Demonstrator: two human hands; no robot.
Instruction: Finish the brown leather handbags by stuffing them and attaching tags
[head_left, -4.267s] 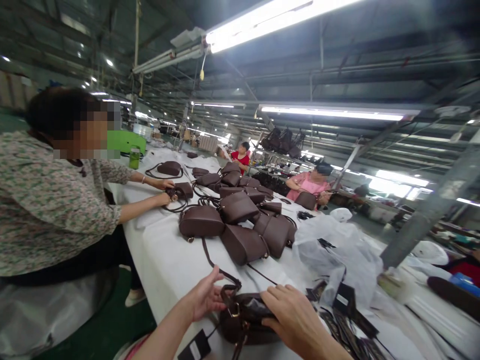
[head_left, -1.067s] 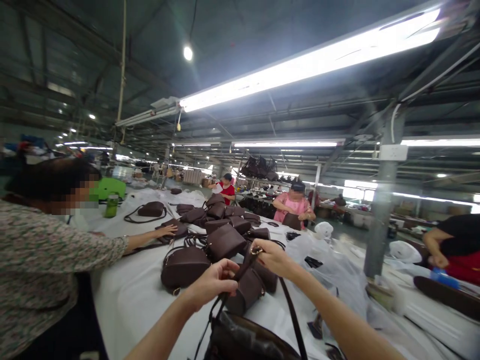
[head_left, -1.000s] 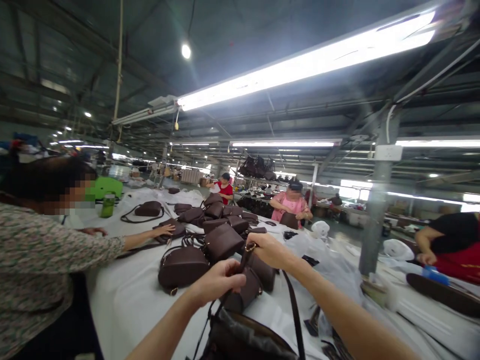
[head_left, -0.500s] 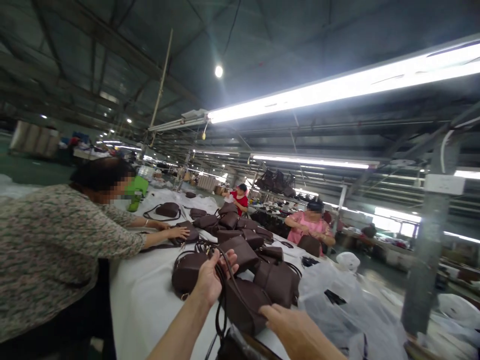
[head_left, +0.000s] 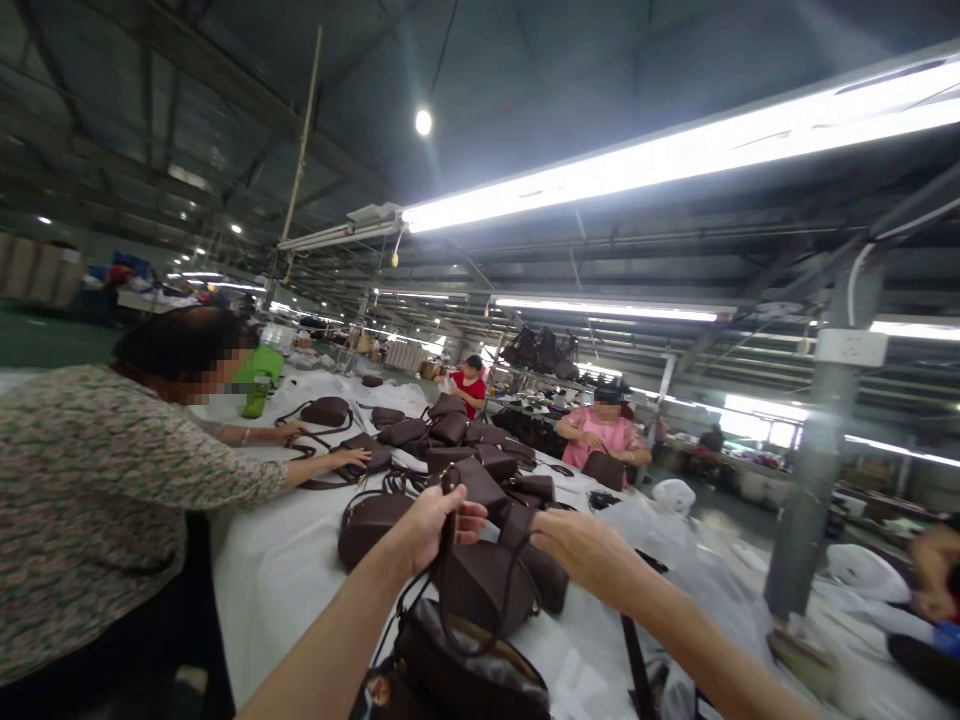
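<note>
- The left hand, above the open bag, had its fingers half curled, with a dark strap held between thumb and palm; the outer fingers stood loosely curved.
- The right hand, above and to the right of the open bag, had its fingers pressed nearly together, the tips pinching the same strap; its thumb was mostly hidden.
- Between the hands the strap sagged in a loop that hung down in front of the mouth of the open bag.
- Half a second earlier, the right hand was lower, close beside the open bag, and the left fingers were more spread; by now the right hand had risen and more of the open bag showed.
- The open bag was dark brown and smooth, its mouth gaping over a glossy grey inside with a tan edge.
- Beyond the open bag lay a heap of brown bags, with rounded or boxy bodies, a leather-like surface and some gold-coloured metal fittings.
- The desk spread around the open bag under a white, slightly creased cover.
- To the right of the open bag lay crumpled, see-through plastic sheeting.
- Far to the left of the open bag, a co-worker in a floral sleeve leaned in, one hand resting on a brown bag.
</note>
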